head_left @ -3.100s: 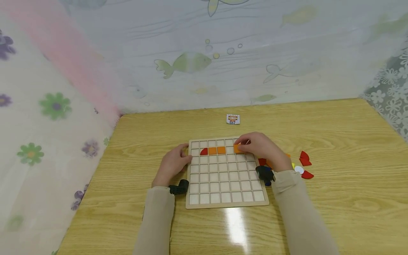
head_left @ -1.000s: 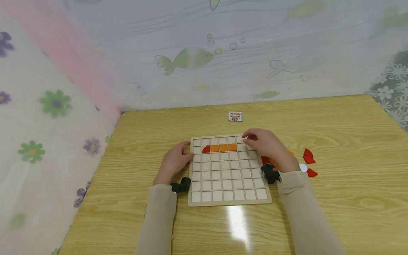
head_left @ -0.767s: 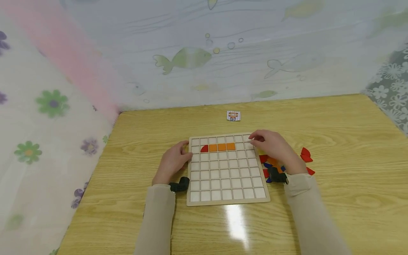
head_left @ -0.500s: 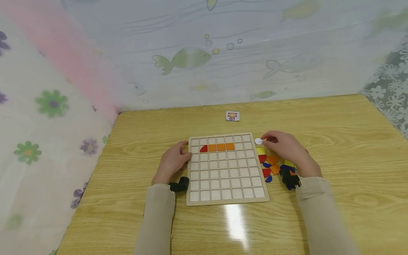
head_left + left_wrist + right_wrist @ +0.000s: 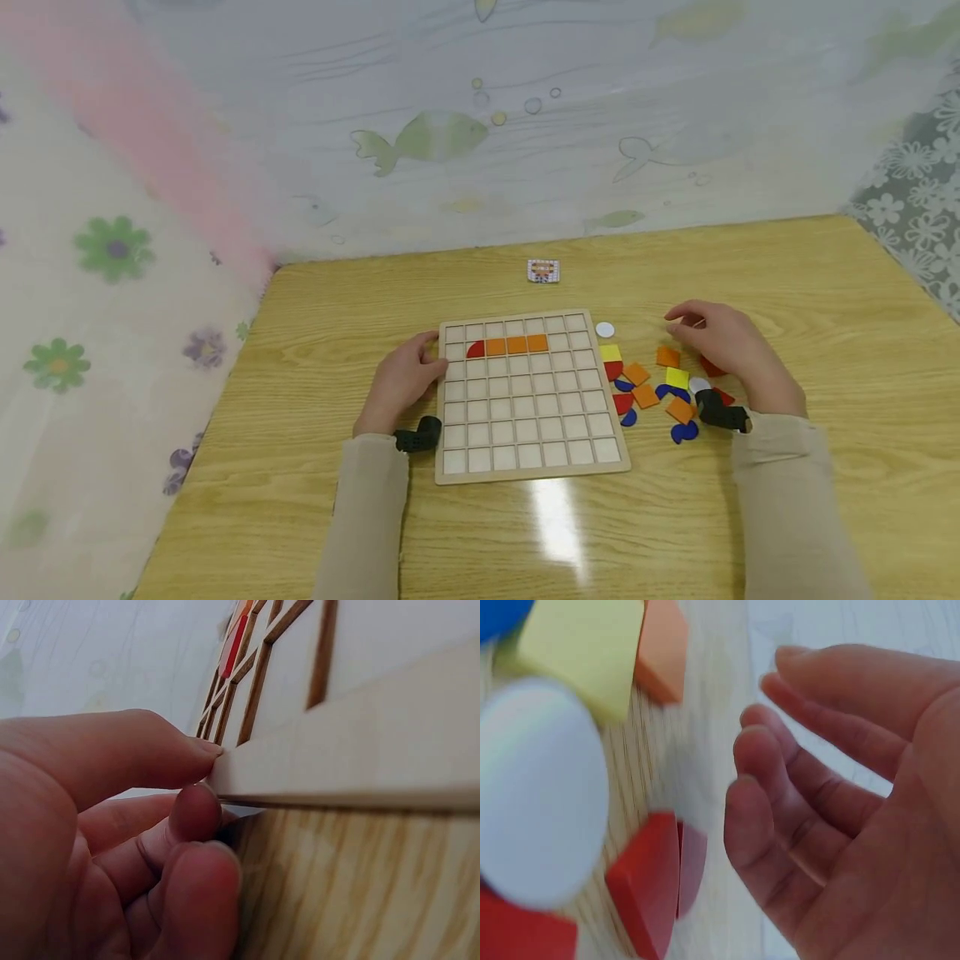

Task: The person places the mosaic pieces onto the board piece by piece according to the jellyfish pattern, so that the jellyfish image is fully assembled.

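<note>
A wooden grid board (image 5: 532, 477) lies on the table. My left hand (image 5: 397, 379) grips its left edge, the thumb on the rim (image 5: 322, 769) and the fingers curled below in the left wrist view. One red quarter-circle tile (image 5: 477, 350) and three orange square tiles (image 5: 516, 345) sit side by side in the second row from the top. Right of the board, my right hand (image 5: 723, 342) hovers over the table with loosely bent fingers and nothing in them. Beneath it in the right wrist view lie red tiles (image 5: 649, 881) and a white disc (image 5: 540, 791).
Another white disc (image 5: 605, 330) lies by the board's upper right corner. Loose orange, yellow (image 5: 677, 377), red and blue tiles (image 5: 684, 432) are scattered right of the board. A small picture card (image 5: 543, 271) lies behind it on the table (image 5: 360, 300).
A third orange square joined the row on the board. My right hand then moved right, touched the white disc beside the board, left it there and moved farther right. My left hand stayed put.
</note>
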Demonstrator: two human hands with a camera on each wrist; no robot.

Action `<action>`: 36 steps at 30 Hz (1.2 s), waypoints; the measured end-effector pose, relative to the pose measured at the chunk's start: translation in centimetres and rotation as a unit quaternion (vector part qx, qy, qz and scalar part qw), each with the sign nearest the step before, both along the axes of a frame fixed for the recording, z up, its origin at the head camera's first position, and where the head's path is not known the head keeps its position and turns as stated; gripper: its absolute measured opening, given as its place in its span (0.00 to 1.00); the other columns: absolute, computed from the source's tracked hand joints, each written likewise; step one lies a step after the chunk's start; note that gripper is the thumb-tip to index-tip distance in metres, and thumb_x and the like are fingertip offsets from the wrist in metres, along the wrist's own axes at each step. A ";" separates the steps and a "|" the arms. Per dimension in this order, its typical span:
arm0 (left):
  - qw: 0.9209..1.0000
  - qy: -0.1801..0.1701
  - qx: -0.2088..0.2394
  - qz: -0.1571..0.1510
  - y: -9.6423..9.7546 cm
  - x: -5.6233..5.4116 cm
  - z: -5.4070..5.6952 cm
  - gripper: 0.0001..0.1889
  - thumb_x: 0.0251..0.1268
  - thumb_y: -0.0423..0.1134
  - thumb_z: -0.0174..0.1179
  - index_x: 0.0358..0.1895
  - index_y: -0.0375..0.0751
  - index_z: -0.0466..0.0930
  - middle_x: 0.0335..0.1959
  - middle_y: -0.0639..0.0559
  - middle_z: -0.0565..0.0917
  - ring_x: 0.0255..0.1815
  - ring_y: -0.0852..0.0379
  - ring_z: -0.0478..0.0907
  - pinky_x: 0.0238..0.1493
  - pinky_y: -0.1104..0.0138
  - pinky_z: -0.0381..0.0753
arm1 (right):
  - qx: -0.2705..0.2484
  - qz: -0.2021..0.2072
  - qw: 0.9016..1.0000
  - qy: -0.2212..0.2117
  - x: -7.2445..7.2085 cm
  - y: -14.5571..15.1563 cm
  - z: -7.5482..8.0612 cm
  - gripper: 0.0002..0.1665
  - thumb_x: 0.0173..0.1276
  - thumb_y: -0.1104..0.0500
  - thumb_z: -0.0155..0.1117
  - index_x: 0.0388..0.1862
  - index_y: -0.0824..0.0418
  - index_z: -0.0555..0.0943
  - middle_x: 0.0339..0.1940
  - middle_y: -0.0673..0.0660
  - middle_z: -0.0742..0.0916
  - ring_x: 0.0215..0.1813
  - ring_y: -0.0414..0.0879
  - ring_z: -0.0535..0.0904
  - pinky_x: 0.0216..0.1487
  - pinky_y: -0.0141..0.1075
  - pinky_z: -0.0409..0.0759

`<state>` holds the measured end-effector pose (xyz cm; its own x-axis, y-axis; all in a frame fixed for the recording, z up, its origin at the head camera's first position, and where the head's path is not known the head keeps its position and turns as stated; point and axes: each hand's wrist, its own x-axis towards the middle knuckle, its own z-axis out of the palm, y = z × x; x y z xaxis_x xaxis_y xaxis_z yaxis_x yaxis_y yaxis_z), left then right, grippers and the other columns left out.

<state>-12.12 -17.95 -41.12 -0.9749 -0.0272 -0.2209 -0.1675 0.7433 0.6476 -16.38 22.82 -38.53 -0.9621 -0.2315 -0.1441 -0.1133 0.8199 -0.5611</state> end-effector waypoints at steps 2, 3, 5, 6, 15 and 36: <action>1.000 -0.001 0.000 0.002 0.0 0.0 0.0 0.28 0.59 0.45 0.54 0.64 0.51 0.62 0.26 0.54 0.77 0.17 0.56 0.73 0.24 0.65 0.69 | 0.007 -0.005 1.000 -0.004 0.0 0.5 0.0 0.24 0.67 0.49 0.51 0.54 0.65 0.72 0.45 0.66 0.76 0.43 0.57 0.70 0.42 0.48 0.70; 1.000 -0.002 0.000 0.002 0.0 0.0 0.1 0.28 0.59 0.45 0.54 0.64 0.51 0.61 0.26 0.54 0.77 0.17 0.56 0.73 0.24 0.65 0.69 | 0.011 -0.007 1.000 -0.008 -0.1 0.8 -0.1 0.25 0.66 0.48 0.51 0.53 0.65 0.71 0.45 0.66 0.76 0.43 0.57 0.70 0.41 0.48 0.70; 1.000 -0.005 0.001 0.002 0.0 0.0 0.1 0.28 0.59 0.45 0.54 0.65 0.51 0.61 0.26 0.54 0.77 0.17 0.56 0.73 0.25 0.65 0.69 | 0.019 -0.012 1.000 -0.017 -0.1 1.3 -0.2 0.26 0.66 0.48 0.52 0.53 0.66 0.71 0.45 0.66 0.76 0.42 0.57 0.70 0.40 0.47 0.70; 1.000 -0.006 0.002 0.002 0.0 0.0 0.1 0.28 0.59 0.45 0.54 0.64 0.51 0.61 0.26 0.54 0.77 0.17 0.56 0.73 0.25 0.65 0.69 | 0.023 -0.015 0.999 -0.022 -0.1 1.6 -0.3 0.26 0.65 0.48 0.52 0.53 0.66 0.71 0.44 0.67 0.75 0.41 0.56 0.70 0.40 0.47 0.70; 1.000 -0.002 -0.001 -0.003 0.0 0.0 0.1 0.28 0.59 0.45 0.54 0.64 0.51 0.62 0.25 0.53 0.77 0.16 0.55 0.73 0.25 0.65 0.69 | 0.046 0.001 0.998 -0.038 -0.3 2.7 -0.7 0.26 0.60 0.51 0.60 0.51 0.67 0.72 0.43 0.67 0.75 0.41 0.57 0.70 0.41 0.50 0.69; 1.000 -0.002 -0.004 0.001 0.0 0.0 0.0 0.27 0.59 0.45 0.54 0.64 0.51 0.62 0.25 0.54 0.76 0.16 0.55 0.73 0.23 0.66 0.68 | 0.054 -0.017 0.998 -0.027 -0.3 1.8 -0.7 0.24 0.58 0.50 0.63 0.44 0.68 0.75 0.40 0.64 0.78 0.38 0.55 0.71 0.39 0.47 0.69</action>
